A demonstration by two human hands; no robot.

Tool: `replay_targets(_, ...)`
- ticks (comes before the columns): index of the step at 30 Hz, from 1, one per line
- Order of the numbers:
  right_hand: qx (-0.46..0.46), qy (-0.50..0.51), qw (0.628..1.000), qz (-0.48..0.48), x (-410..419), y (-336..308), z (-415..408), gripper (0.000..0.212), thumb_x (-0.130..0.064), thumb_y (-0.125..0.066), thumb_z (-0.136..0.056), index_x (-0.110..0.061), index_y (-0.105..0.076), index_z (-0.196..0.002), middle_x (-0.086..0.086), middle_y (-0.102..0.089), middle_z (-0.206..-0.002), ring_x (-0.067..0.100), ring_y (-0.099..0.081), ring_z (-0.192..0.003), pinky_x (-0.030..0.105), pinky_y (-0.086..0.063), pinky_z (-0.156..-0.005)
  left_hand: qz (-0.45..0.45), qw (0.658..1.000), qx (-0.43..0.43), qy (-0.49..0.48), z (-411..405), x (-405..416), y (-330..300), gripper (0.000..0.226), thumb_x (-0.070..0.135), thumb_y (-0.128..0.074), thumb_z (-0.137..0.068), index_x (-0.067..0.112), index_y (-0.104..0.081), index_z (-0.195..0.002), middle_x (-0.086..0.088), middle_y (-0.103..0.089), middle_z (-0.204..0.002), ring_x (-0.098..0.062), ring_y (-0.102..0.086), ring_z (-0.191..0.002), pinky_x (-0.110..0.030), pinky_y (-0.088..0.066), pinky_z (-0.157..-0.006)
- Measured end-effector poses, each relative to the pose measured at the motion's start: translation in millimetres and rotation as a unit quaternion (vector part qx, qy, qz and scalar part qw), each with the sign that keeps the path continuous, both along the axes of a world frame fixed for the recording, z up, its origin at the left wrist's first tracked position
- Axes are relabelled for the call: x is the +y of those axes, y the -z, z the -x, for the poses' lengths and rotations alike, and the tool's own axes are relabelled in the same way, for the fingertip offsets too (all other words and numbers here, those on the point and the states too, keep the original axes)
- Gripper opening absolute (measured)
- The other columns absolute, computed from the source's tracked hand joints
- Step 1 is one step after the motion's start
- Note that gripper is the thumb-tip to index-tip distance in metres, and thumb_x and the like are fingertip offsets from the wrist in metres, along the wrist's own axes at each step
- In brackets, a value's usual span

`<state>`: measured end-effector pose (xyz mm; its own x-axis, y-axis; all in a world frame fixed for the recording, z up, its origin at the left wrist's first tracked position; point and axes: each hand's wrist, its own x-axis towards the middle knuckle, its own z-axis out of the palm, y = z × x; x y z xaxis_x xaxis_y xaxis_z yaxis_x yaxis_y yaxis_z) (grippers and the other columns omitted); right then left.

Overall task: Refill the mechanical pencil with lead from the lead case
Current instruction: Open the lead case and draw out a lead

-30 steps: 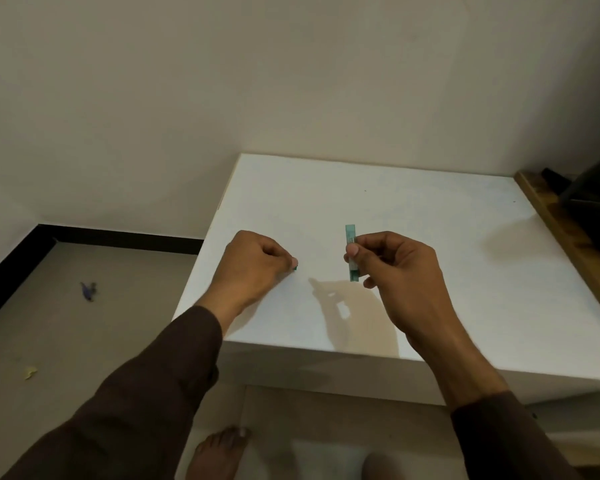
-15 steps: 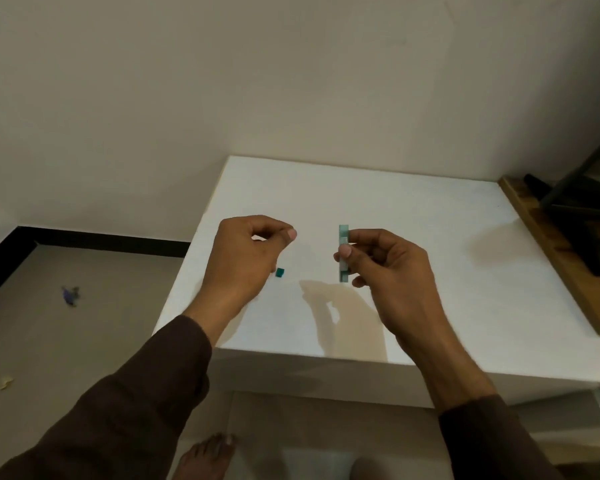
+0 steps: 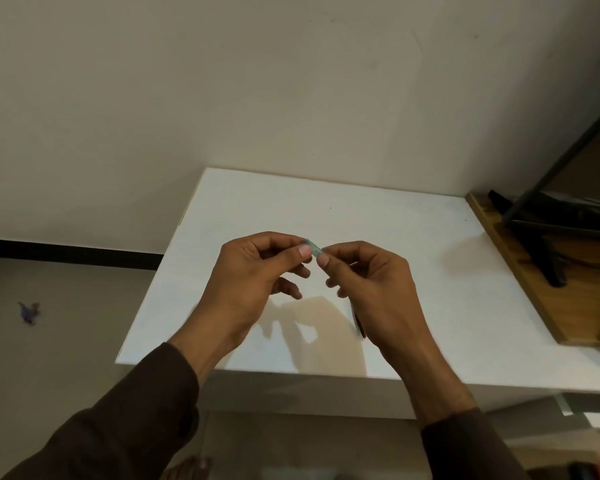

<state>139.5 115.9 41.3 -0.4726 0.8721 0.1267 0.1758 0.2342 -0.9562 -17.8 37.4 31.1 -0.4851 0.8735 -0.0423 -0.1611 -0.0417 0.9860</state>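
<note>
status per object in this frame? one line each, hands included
lead case: off the table, pinched at both ends by the two hands; open or capped cannot be told
left hand: pinches lead case
right hand: pinches lead case
mechanical pencil: mostly hidden under right hand
white table: bare where visible

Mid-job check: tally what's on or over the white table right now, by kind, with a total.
Hands: 2, left hand and right hand, over the white table
Green lead case: 1, pinched between both hands
Dark pencil-like object: 1, mostly hidden beneath the right hand
Total: 4
</note>
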Motion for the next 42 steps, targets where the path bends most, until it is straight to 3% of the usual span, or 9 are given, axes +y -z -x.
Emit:
replay_targets(5,0.033,0.029,0.999,-0.012,0,-7,-3,0.007,-0.030,-0.076,-0.090,-0.024,-0.078,-0.092,-0.006,-0.077,-0.084,0.011,-0.068,-0.073,0.017,-0.056,-0.066,-0.001,0.992,-0.117,0.039,-7,-1,-1,0.030,0.024,-0.079,-0.076,0.006,-0.083,-0.100,-0.016,-0.080,-0.091,-0.026,-0.079,-0.081,-0.031,-0.062,-0.061)
replay_targets(10,0.031,0.035,0.999,-0.014,0,-9,-4,0.003,-0.029,-0.075,-0.090,-0.029,-0.079,-0.091,-0.008,-0.078,-0.088,0.014,-0.070,-0.083,0.018,-0.058,-0.071,0.010,0.981,-0.187,0.057,-4,-2,-2,0.033,0.020,-0.078,-0.073,0.002,-0.083,-0.100,-0.018,-0.081,-0.094,-0.028,-0.080,-0.082,-0.031,-0.063,-0.064)
replay_targets(16,0.032,0.026,0.999,-0.023,1,-11,-4,0.004,-0.025,-0.077,-0.089,-0.027,-0.080,-0.092,-0.010,-0.079,-0.087,0.009,-0.071,-0.083,0.018,-0.058,-0.072,0.025,0.981,-0.182,0.070,-1,-3,-2,0.025,0.017,-0.077,-0.073,0.004,-0.084,-0.093,-0.018,-0.081,-0.090,-0.027,-0.080,-0.079,-0.030,-0.064,-0.063)
replay_targets(22,0.039,0.024,0.999,-0.019,2,-11,-6,0.006,-0.022,-0.077,-0.089,-0.026,-0.081,-0.090,-0.009,-0.076,-0.078,0.003,-0.065,-0.068,0.018,-0.055,-0.064,0.014,0.979,-0.192,0.070,-1,-4,-5,0.025,0.015,-0.077,-0.074,0.001,-0.083,-0.093,-0.019,-0.080,-0.089,-0.026,-0.079,-0.078,-0.030,-0.063,-0.063)
replay_targets(29,0.032,0.019,0.999,-0.004,6,-8,-7,0.007,-0.024,-0.077,-0.089,-0.023,-0.082,-0.095,-0.010,-0.074,-0.077,0.010,-0.066,-0.073,0.021,-0.054,-0.065,-0.001,0.979,-0.194,0.061,1,-4,-8,0.034,0.017,-0.074,-0.076,-0.002,-0.079,-0.103,-0.017,-0.080,-0.088,-0.025,-0.079,-0.078,-0.031,-0.064,-0.062)
replay_targets(34,0.028,0.019,0.999,-0.006,7,-8,-8,0.005,-0.029,-0.078,-0.088,-0.029,-0.081,-0.091,-0.010,-0.076,-0.079,0.007,-0.067,-0.074,0.020,-0.056,-0.063,-0.012,0.978,-0.202,0.053,0,-3,-8,0.029,0.017,-0.076,-0.077,0.000,-0.080,-0.099,-0.020,-0.080,-0.090,-0.028,-0.080,-0.080,-0.032,-0.064,-0.064)
replay_targets(42,0.021,0.002,1.000,-0.002,8,-8,-10,0.008,-0.026,-0.078,-0.088,-0.025,-0.082,-0.095,-0.004,-0.079,-0.084,0.013,-0.070,-0.078,0.025,-0.059,-0.066,-0.029,0.979,-0.199,0.042,6,-3,-8,0.025,0.020,-0.079,-0.076,0.004,-0.082,-0.094,-0.018,-0.079,-0.089,-0.028,-0.079,-0.081,-0.034,-0.063,-0.064)
